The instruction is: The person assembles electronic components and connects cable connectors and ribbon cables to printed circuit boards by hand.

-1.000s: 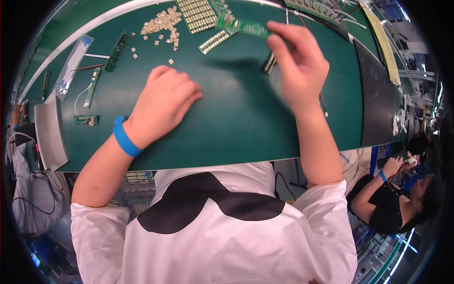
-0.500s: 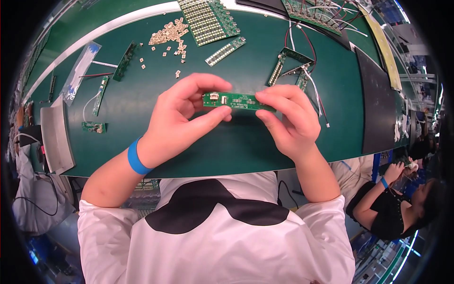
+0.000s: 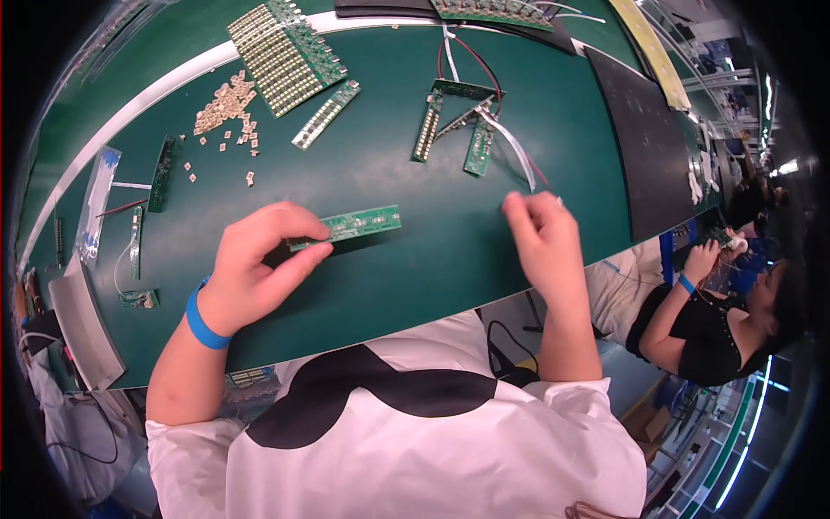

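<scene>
Two hands over green bench: left hand (image 3: 259,277) pinching narrow circuit board (image 3: 350,227), right hand (image 3: 540,238) loosely curled, empty; more boards (image 3: 450,121) waiting

The left hand (image 3: 259,272) covers the near end of the narrow green circuit board (image 3: 354,227) it pinches. The right hand (image 3: 540,238) is curled with its fingertips turned away, so whether they pinch anything cannot be told. The small beige parts (image 3: 226,108) are too small to identify. The board panel (image 3: 488,10) at the top is cut off by the frame edge.
</scene>
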The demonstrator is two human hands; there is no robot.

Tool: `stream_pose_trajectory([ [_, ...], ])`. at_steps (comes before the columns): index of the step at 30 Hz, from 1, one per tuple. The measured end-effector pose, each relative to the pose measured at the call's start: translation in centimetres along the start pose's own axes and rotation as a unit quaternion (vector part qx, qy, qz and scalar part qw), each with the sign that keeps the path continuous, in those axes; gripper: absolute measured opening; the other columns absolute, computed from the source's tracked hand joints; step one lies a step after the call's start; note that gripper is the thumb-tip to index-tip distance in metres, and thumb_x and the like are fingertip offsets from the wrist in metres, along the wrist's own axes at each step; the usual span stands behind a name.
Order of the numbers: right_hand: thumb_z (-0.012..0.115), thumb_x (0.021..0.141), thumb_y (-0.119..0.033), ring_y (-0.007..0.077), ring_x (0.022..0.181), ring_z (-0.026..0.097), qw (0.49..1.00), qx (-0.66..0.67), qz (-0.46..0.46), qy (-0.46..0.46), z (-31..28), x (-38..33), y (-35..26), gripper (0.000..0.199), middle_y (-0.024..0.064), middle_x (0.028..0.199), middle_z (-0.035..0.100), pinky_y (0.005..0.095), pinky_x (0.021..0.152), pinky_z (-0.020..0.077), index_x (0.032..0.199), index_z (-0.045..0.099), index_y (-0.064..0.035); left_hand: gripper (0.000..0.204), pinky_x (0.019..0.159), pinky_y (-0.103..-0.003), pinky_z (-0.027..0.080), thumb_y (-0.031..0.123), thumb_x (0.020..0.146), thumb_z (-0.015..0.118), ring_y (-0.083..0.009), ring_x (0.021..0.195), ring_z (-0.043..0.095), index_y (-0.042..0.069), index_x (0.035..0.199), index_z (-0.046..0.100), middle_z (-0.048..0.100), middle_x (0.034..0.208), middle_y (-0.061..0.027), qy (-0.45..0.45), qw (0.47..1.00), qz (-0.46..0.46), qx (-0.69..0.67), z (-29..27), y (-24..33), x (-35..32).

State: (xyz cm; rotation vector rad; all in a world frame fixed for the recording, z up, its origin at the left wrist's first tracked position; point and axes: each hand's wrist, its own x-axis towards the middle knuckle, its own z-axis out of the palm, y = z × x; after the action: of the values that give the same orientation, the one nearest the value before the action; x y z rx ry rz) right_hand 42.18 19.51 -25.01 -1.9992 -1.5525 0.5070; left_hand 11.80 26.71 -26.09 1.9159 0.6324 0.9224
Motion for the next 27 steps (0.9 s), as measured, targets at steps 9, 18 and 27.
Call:
stream_pose_trajectory([
  [9, 0.059, 0.09, -0.032, 0.0056, 0.045, 0.039, 0.886, 0.429, 0.175, 0.016, 1.1, 5.6, -0.1, 0.037, 0.0027, 0.068, 0.054, 0.0221, 0.04, 0.0279, 0.086, 0.059, 0.0048, 0.012, 0.053, -0.022, 0.046, -0.005, 0.078, 0.064, -0.0125, 0.066, 0.061, -0.002, 0.089, 0.061, 0.061, 0.081, -0.0082, 0.012, 0.997, -0.048, -0.056, 0.3, 0.1, -0.2],
  [18, 0.059, 0.088, -0.011, 0.0072, 0.051, 0.041, 0.934, 0.125, -0.191, 0.276, 3.0, 4.6, -2.7, 0.024, 0.0073, 0.077, 0.053, 0.0225, 0.043, 0.0307, 0.104, 0.061, 0.0056, 0.013, 0.058, -0.021, 0.05, -0.003, 0.079, 0.064, -0.0118, 0.069, 0.063, -0.002, 0.092, 0.062, 0.062, 0.083, -0.0074, 0.016, 0.989, -0.089, -0.12, 0.4, 0.9, -0.7],
  [27, 0.053, 0.088, 0.001, 0.0063, 0.059, 0.044, 0.927, 0.137, -0.285, 0.2, 3.8, 5.3, -5.8, 0.031, 0.0065, 0.077, 0.057, 0.0194, 0.05, 0.0345, 0.118, 0.055, 0.0069, 0.015, 0.063, -0.022, 0.05, -0.002, 0.081, 0.063, -0.011, 0.073, 0.062, -0.001, 0.095, 0.061, 0.062, 0.086, -0.0064, 0.0, 0.968, -0.177, -0.176, 0.6, 1.6, -1.0],
])
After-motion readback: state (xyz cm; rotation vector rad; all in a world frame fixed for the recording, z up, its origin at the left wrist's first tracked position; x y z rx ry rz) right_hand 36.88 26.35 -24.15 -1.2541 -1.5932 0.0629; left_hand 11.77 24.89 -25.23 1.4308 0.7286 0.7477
